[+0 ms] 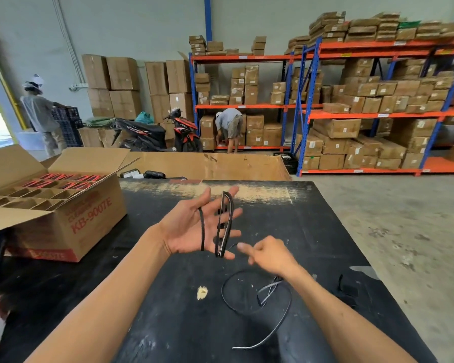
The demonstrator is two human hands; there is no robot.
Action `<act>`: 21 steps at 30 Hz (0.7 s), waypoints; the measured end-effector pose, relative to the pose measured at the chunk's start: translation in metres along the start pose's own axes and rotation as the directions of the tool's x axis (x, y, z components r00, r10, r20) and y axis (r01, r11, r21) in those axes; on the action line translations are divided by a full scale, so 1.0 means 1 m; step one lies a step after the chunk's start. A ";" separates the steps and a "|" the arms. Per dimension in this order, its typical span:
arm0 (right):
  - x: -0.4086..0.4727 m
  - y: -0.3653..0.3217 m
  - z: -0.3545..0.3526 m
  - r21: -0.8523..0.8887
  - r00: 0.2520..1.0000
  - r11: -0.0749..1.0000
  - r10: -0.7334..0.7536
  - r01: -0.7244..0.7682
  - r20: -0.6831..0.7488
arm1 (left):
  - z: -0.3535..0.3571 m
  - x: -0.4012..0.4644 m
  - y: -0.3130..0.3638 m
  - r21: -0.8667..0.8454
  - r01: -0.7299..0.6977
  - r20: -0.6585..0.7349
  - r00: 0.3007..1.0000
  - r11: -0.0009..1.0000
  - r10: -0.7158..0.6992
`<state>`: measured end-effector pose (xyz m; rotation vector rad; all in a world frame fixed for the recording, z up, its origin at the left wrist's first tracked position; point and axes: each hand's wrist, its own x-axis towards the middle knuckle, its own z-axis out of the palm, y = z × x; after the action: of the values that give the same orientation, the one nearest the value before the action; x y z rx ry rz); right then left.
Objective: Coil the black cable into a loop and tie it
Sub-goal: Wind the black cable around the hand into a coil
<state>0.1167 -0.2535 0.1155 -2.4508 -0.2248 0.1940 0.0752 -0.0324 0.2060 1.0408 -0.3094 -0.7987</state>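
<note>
My left hand (192,226) is raised palm up above the black table (168,323), fingers spread. Loops of the black cable (224,226) are wound around its fingers and thumb, and one strand crosses the palm. My right hand (269,254) is just right of it, fingers curled and pinching the cable where it leaves the loops. The loose remainder of the cable (278,305) trails down beneath my right wrist and lies in a curve on the table toward the near edge.
An open cardboard box (63,221) with dividers stands on the table's left. A flat cardboard sheet (212,165) lies beyond the far edge. A small black item (347,288) sits at the right. Shelving with boxes, two scooters and two people are farther back.
</note>
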 end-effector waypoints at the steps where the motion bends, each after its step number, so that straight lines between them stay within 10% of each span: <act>1: 0.006 -0.003 -0.010 -0.015 0.998 1.000 -0.010 0.009 -0.068 | -0.002 0.000 -0.005 0.015 0.072 0.022 0.997 0.997 -0.072; 7: 0.012 -0.041 -0.075 0.094 0.978 0.977 -0.180 0.190 -0.108 | -0.029 0.007 -0.035 0.118 0.307 -0.133 0.947 0.944 -0.291; 13: -0.024 -0.064 -0.070 0.299 0.956 0.912 -0.292 0.282 -0.012 | -0.052 0.010 -0.033 -0.013 0.051 -0.384 0.922 0.999 -0.053; 21: -0.043 -0.024 0.017 0.682 0.927 0.718 -0.338 0.140 0.165 | -0.046 0.003 -0.012 -0.147 -0.237 -0.281 0.941 0.960 0.189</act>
<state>0.0688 -0.2341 0.1207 -1.6501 -0.5061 0.4271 0.0983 -0.0083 0.1723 0.9129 -0.1161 -0.4745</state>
